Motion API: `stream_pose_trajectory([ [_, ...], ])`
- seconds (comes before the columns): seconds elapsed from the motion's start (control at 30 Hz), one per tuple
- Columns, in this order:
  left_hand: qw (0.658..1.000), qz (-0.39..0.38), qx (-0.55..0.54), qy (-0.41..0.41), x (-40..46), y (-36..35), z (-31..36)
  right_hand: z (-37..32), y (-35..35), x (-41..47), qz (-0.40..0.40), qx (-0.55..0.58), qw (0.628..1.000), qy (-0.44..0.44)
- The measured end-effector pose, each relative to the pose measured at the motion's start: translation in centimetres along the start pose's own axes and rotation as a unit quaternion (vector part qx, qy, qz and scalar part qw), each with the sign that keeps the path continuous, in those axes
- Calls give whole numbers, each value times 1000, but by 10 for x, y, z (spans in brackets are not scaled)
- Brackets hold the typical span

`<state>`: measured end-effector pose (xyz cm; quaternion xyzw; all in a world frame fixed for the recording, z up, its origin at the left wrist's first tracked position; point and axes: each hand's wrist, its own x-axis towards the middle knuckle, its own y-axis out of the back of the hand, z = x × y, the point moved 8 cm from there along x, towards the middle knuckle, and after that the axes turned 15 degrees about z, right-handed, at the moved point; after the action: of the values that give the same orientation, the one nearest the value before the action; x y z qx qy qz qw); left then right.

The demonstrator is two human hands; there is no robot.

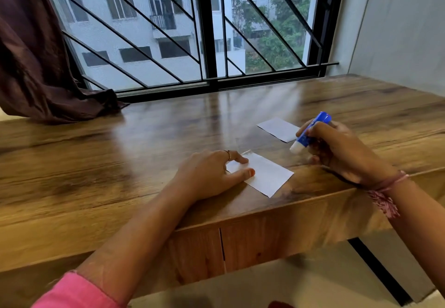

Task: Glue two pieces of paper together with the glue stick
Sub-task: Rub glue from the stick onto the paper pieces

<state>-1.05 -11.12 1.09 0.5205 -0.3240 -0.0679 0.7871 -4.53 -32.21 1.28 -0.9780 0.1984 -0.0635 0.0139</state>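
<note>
Two hands: left (212, 175) flat on white paper (265, 177), right (337, 148) gripping blue glue stick (310, 131).

Blue glue stick (309, 131) tilted, white tip down — two white paper pieces (265, 175) (279, 129) flat, apart

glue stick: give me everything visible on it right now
The glue stick is a blue plastic tube with a rounded blue end pointing up and away, and a white tip at the lower end, so it is uncapped. It is tilted, tip down and toward the near paper, held in the air above the table, touching no paper. The right hand grips its middle, fingers curled round it and hiding part of the barrel. No label is readable.
</note>
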Motion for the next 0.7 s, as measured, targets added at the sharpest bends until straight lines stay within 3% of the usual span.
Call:
stream_pose_trajectory([
  [0.23,1000,9,-15,5,0,0,0,9,3,-15,54,-1,998,-21],
  [0.5,1000,26,-9,11,-1,0,-3,-1,1,-23,142,-146,974,101],
  [0.7,999,33,-8,8,0,-1,-3,-5,-2,-26,138,-205,960,131],
])
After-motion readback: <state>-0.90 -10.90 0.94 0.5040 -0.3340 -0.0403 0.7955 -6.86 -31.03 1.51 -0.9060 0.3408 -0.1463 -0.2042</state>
